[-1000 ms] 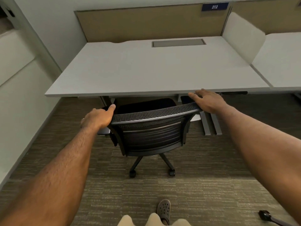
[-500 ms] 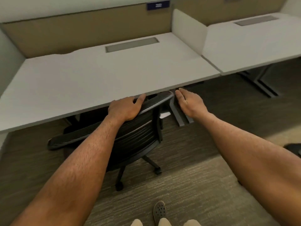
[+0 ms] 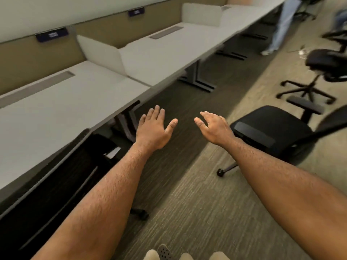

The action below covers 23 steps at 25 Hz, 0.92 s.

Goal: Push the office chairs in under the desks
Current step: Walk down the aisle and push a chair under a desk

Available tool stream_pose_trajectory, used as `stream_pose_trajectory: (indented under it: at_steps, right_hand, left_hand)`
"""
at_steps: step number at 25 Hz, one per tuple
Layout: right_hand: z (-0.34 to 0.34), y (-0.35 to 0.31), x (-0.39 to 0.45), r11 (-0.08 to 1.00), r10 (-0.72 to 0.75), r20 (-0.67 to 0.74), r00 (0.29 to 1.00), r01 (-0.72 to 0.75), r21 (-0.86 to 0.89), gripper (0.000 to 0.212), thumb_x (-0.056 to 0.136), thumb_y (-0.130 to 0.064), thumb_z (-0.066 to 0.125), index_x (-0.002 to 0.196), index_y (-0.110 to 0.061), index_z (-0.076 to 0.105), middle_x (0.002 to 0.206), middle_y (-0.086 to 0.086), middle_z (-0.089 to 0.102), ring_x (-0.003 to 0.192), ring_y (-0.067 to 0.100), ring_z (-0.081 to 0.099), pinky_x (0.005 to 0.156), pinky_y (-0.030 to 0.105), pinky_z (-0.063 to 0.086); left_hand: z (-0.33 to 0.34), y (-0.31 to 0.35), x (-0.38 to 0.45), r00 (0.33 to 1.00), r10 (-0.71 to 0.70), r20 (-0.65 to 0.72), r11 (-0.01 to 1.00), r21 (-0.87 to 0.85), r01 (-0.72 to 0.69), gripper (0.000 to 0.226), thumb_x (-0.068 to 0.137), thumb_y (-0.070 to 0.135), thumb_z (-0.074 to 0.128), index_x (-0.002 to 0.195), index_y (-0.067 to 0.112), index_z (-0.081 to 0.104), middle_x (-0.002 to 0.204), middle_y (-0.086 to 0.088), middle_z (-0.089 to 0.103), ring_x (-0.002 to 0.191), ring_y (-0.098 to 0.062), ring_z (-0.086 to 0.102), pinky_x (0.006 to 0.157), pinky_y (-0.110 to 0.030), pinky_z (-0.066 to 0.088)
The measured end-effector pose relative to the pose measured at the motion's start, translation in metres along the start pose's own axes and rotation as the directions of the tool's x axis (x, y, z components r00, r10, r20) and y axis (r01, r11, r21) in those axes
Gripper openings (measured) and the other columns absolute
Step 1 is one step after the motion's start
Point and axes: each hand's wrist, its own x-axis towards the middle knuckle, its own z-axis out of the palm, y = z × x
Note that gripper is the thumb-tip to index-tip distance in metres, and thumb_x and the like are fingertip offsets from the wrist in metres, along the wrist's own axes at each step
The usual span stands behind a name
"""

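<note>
Both forearms were bare, with no sleeve, watch or ring in view, and fine dark hair ran along them up to the left hand (image 3: 153,131) and right hand (image 3: 214,127). At the bottom edge showed light beige trouser knees (image 3: 185,256) and a grey perforated clog (image 3: 164,252).

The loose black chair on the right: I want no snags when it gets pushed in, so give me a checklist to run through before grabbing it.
1. Both hands free: ok. Left hand and right hand are open, holding nothing.
2. First chair tucked under its desk: ok.
3. Next desk has free space beneath: ok.
4. Loose chair within reach: ok, just beyond the right hand.
5. Loose chair facing the desk: not ok, it sits angled.
6. Bystander clear of path: ok, far off.
</note>
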Motion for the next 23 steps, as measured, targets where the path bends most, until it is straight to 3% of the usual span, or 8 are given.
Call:
stream_pose_trajectory:
  at_steps: [7, 11, 17, 23]
  right_hand:
    - [-0.087, 0.159, -0.127, 0.971, 0.214, -0.073, 0.974, -0.22, -0.097, 0.069, 0.1, -0.059, 0.029, 0.15, -0.014, 0.038, 0.157, 0.007, 0.038, 0.146, 0.02, 0.03, 0.119, 0.043, 0.017]
    - [-0.13, 0.246, -0.211, 0.919, 0.369, -0.127, 0.921, -0.382, -0.098, 0.067, 0.1, -0.058, 0.031, 0.151, -0.015, 0.037, 0.159, 0.008, 0.034, 0.147, 0.021, 0.028, 0.12, 0.043, 0.016]
    - [-0.188, 0.351, -0.333, 0.787, 0.593, -0.209, 0.778, -0.614, -0.054, 0.069, 0.099, -0.06, 0.027, 0.152, -0.016, 0.034, 0.16, 0.007, 0.032, 0.148, 0.023, 0.027, 0.121, 0.044, 0.015]
    - [-0.218, 0.429, -0.425, 0.611, 0.773, -0.235, 0.59, -0.792, 0.02, 0.075, 0.097, -0.065, 0.023, 0.153, -0.015, 0.03, 0.162, 0.008, 0.028, 0.149, 0.023, 0.023, 0.122, 0.044, 0.013]
  left_hand:
    - [0.049, 0.202, -0.023, 0.96, 0.267, 0.083, 0.963, -0.039, -0.265, 0.08, 0.098, 0.067, 0.019, 0.16, 0.017, 0.014, 0.168, -0.001, 0.003, 0.154, -0.017, -0.001, 0.122, -0.038, -0.002]
    - [0.083, 0.314, -0.046, 0.903, 0.407, 0.138, 0.913, -0.055, -0.403, 0.078, 0.099, 0.065, 0.019, 0.159, 0.016, 0.014, 0.168, -0.002, 0.003, 0.154, -0.018, -0.001, 0.124, -0.04, -0.001]
    - [0.118, 0.475, -0.079, 0.748, 0.638, 0.185, 0.769, -0.102, -0.631, 0.079, 0.098, 0.065, 0.018, 0.159, 0.015, 0.014, 0.168, -0.002, 0.002, 0.154, -0.018, -0.003, 0.123, -0.039, -0.004]
    - [0.146, 0.604, -0.095, 0.57, 0.787, 0.236, 0.604, -0.111, -0.789, 0.081, 0.098, 0.067, 0.017, 0.159, 0.014, 0.014, 0.168, -0.004, 0.002, 0.154, -0.019, -0.002, 0.123, -0.04, -0.005]
